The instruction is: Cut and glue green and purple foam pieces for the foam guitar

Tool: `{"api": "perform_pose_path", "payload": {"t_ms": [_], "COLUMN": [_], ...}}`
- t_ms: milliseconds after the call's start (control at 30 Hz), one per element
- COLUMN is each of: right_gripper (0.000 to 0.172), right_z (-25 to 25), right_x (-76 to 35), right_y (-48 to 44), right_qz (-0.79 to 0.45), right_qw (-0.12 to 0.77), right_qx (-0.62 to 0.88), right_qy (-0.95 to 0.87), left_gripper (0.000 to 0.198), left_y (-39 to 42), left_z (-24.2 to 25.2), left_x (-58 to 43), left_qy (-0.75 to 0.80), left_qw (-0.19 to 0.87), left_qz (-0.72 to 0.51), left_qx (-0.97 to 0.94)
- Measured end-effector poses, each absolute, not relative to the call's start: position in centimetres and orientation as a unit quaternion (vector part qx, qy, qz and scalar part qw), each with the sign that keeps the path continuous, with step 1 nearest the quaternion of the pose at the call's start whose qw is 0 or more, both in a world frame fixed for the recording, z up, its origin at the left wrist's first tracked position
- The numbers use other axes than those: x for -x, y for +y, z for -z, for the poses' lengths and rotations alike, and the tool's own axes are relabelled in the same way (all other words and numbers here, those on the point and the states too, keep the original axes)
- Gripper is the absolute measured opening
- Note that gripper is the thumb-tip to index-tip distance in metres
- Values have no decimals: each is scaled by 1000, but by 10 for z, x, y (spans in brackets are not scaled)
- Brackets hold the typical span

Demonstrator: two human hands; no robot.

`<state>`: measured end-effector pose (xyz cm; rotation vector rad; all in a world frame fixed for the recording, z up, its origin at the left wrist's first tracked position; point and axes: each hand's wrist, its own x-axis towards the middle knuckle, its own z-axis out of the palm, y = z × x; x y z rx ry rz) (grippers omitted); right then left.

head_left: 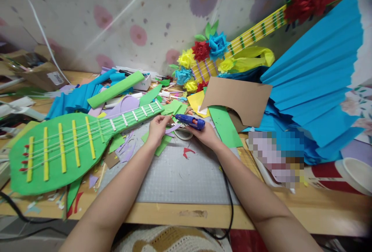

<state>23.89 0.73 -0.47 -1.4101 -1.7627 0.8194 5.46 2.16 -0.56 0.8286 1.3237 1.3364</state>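
My right hand [208,135] is wrapped around a blue hot glue gun [190,121], its nozzle pointing left. At that nozzle the fingers of my left hand [157,129] are pinched together; whatever they hold is too small to make out. A purple paper strip [173,129] shows just below these fingertips. Beneath the gun, partly hidden, is a white roll of tape [184,134]. Left of my hands lies a green guitar shape [66,149] with yellow bars and white strings, its neck reaching close to my left hand.
A grey cutting mat [186,178] with paper scraps lies under my hands. Brown cardboard [236,99], pleated blue paper [316,78] and a flower-covered yellow guitar [207,70] stand behind and to the right. A black cord [231,201] hangs over the table edge. A paper bucket [340,176] lies at right.
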Motion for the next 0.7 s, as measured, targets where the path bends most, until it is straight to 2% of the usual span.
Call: {"api": "perform_pose_path", "payload": {"t_ms": [233,433,567,700], "right_gripper": [41,40,40,41], "right_z": [2,8,7,3], "right_x": [-239,-242,-245,-246], "right_y": [7,11,13,15], "right_qz": [-321,-337,-348,-364], "right_qw": [361,434,454,462], "right_qx": [544,553,588,593], "right_qy": [-686,-627,-571,-550], "left_gripper": [25,18,21,27], "left_y": [23,22,28,40], "left_z": [12,4,-27,-80], "left_x": [-53,-47,-18,38], "left_qy": [544,564,568,631], "left_qw": [482,449,466,352], "left_qz": [-579,-570,-500,-482], "left_qx": [-369,-394,-459,-495]}}
